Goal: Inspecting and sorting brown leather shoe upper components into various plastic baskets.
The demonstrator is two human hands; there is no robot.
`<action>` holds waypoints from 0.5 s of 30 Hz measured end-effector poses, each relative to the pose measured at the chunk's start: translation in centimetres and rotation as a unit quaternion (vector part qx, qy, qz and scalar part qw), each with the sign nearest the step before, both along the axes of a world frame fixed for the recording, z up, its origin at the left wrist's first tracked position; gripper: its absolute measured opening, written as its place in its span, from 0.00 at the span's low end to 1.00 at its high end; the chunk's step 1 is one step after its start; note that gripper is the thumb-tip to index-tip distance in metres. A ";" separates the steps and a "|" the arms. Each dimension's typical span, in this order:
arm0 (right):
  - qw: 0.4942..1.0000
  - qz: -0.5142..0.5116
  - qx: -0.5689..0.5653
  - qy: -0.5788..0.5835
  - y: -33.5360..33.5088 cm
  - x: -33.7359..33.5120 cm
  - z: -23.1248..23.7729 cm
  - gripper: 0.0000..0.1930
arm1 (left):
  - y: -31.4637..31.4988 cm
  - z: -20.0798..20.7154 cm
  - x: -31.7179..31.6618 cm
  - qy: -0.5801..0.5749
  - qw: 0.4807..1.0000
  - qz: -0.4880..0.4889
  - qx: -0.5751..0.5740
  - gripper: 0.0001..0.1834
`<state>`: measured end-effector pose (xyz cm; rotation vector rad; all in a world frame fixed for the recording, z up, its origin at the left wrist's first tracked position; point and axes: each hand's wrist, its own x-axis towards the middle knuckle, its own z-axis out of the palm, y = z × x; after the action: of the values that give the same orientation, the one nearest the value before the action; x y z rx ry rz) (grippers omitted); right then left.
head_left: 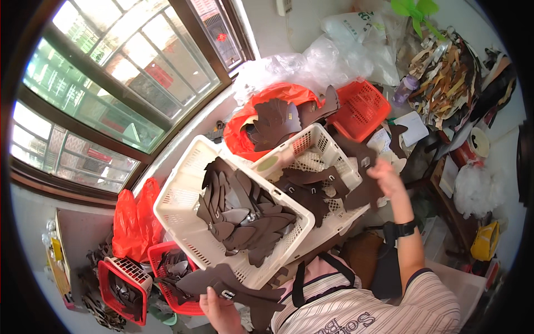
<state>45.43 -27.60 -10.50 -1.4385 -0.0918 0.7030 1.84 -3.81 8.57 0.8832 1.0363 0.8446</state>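
Observation:
My left hand (221,313) pinches a flat, dark brown leather-like piece with a metal buckle (207,280) in front of the large white basket (169,201). That basket holds a heap of similar brown pieces (242,209). On the right, my right hand (386,178) is closed at the edge of another buckled brown piece (362,192), beside a smaller white basket (317,139). My right wrist wears a black band. Several more buckled pieces (311,189) lie across the smaller basket, partly hiding its inside.
Behind the baskets are an orange-red bag (236,131) of brown pieces and a red basket (370,108). Red baskets (146,309) of dark pieces stand at lower left by a red plastic bag (133,222). Strip scraps (448,78) are piled at far right; a window borders the left.

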 end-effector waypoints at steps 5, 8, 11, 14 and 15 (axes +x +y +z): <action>0.844 0.171 -0.443 -0.248 9.3 -4.3 -6.0 0.13 | -0.4 -0.9 0.6 -0.085 0.995 0.052 0.000 0.08; 0.803 0.181 -0.506 -0.258 11.4 -4.0 -10.9 0.18 | -1.2 1.2 -0.8 -0.094 0.995 0.011 0.012 0.08; 0.775 0.193 -0.532 -0.282 13.1 -5.3 -11.4 0.25 | -1.4 0.4 -4.1 -0.088 0.994 0.036 0.051 0.07; 0.778 0.181 -0.528 -0.288 11.9 -5.3 -12.3 0.28 | -1.2 -0.6 -5.7 -0.109 0.990 0.091 -0.005 0.05; 0.768 0.193 -0.542 -0.279 11.3 -4.8 -12.7 0.28 | -0.8 -0.5 -5.6 -0.131 0.986 0.093 -0.044 0.05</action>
<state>40.68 -16.33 -23.20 -2.7957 -0.5261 0.6412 -3.80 -4.65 8.02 0.5890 0.9261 1.0333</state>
